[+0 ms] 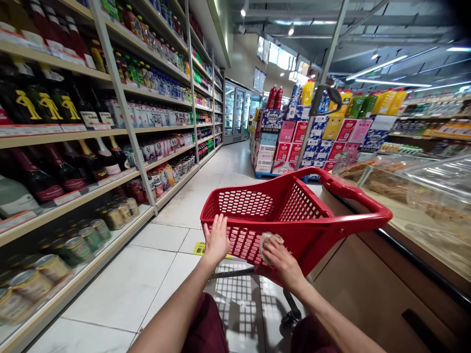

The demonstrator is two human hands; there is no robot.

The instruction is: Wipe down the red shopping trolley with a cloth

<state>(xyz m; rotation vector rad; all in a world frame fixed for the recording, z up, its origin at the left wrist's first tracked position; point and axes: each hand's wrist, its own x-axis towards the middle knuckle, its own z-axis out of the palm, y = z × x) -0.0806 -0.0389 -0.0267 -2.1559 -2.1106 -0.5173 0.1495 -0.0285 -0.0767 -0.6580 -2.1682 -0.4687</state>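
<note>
A red plastic shopping cart [316, 235] stands side-on in front of me, its handle to the right. My left hand [217, 240] lies against the near side at the cart's left end, fingers stretched out over the upper edge. Lower on the perforated side wall, my right hand [277, 252] presses a crumpled whitish cloth [265, 240] to the plastic. The basket's visible inside holds nothing that I can make out. Below it, a dark caster wheel [290, 316] rests on the floor.
Shelves of bottles and cans [88, 235] line the left side. Stacked drink cartons [287, 142] stand behind the cart. A counter with clear covers [423, 196] closes in on the right. Glass-door coolers [237, 110] are at the aisle's far end. A yellow floor sticker [199, 248] lies beneath.
</note>
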